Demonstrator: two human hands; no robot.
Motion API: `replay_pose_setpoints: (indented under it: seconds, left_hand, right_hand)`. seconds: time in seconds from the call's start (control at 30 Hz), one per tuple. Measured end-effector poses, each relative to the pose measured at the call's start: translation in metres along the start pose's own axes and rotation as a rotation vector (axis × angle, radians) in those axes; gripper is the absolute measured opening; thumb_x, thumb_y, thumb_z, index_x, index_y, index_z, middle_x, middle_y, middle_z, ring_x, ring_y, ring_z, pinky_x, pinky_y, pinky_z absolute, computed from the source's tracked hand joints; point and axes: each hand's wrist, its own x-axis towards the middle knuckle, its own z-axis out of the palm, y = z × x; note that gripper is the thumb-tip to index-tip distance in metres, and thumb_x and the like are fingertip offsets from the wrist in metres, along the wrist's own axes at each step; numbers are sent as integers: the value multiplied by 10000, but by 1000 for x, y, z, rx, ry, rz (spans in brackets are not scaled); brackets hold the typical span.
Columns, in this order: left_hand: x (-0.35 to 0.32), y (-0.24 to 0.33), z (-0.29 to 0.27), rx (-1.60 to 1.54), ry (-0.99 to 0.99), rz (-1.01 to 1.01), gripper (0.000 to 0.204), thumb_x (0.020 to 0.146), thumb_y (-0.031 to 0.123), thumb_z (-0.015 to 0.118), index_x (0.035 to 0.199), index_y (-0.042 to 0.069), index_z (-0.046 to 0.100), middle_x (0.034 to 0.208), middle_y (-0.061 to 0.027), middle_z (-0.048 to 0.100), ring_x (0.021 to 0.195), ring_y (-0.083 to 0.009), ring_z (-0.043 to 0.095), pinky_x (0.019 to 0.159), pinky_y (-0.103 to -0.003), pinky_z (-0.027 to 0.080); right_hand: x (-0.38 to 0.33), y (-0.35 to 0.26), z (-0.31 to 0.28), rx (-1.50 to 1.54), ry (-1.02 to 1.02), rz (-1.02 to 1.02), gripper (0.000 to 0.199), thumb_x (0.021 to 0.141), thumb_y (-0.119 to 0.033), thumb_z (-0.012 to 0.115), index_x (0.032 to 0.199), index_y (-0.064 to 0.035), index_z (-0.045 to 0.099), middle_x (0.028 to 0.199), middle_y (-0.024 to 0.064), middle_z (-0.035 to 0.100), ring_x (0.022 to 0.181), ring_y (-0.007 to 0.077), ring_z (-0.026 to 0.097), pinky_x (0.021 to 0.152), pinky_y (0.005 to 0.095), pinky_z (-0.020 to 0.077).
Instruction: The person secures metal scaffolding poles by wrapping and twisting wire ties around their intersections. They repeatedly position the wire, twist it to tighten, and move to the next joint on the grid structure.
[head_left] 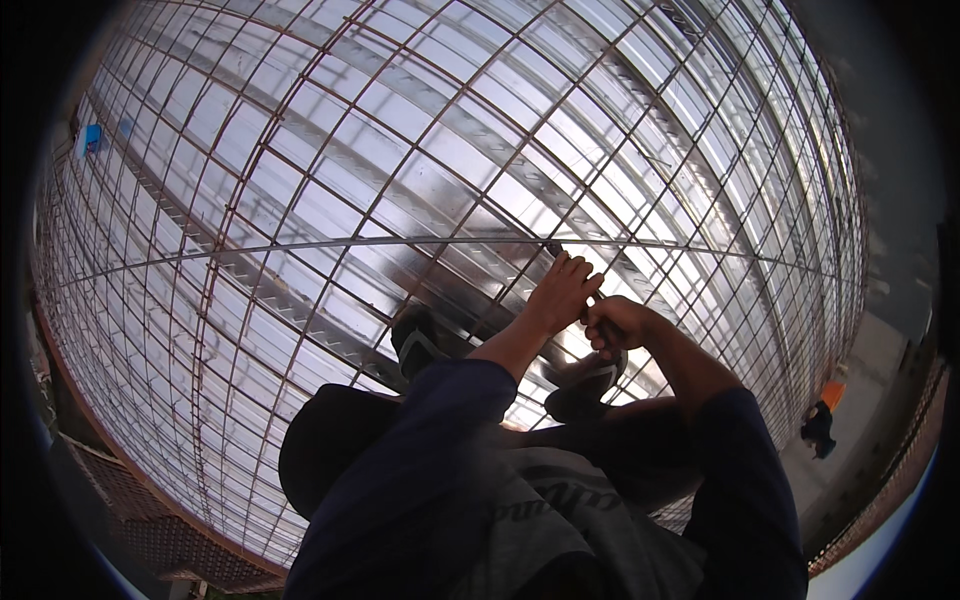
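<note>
My left hand (567,290) is closed around a dark hand tool (554,247), whose end meets a long thin grey bar (440,240). The bar runs crosswise over a rusty steel rebar mesh (290,210). Just behind and to the right, my right hand (617,324) is also closed, around the tool's dark rear part. The fingers cover most of the tool, so its exact kind cannot be made out. Shiny ribbed metal decking (420,190) lies under the mesh.
My shoes (585,388) are below my hands, on the mesh and decking. A blue object (90,139) sits at the far left edge. On a grey strip at the right is a dark and orange item (822,420). Brown mesh panels (180,540) show at lower left.
</note>
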Motion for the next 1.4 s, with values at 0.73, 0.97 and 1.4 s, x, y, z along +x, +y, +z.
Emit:
replay_pose_setpoints:
  seconds: [0.73, 0.97, 1.4]
  left_hand:
    - [-6, -3, 0, -64, 106, -43, 350, 758, 178, 641, 1067, 61, 524, 1097, -147, 553, 1183, -317, 463, 1078, -488, 285]
    - [19, -1, -7, -98, -260, -51, 339, 721, 95, 647, 1037, 63, 530, 1084, -137, 573, 1204, -308, 460, 1062, -536, 286]
    - [9, -3, -2, -91, 136, 58, 261, 682, 90, 637, 921, 85, 531, 930, -101, 537, 992, -294, 501, 897, -427, 398]
  right_hand:
    - [-28, -41, 17, 801, -19, 117, 244, 838, -204, 533, 803, 32, 585, 732, 149, 645, 557, 248, 645, 471, 365, 546]
    - [-42, -103, 24, -825, 429, 288, 497, 728, -356, 710, 925, 73, 556, 863, 207, 634, 798, 260, 661, 605, 348, 562]
    - [-40, -57, -14, 889, -181, 187, 328, 863, -225, 570, 1041, 46, 617, 852, 169, 643, 624, 252, 647, 521, 363, 547]
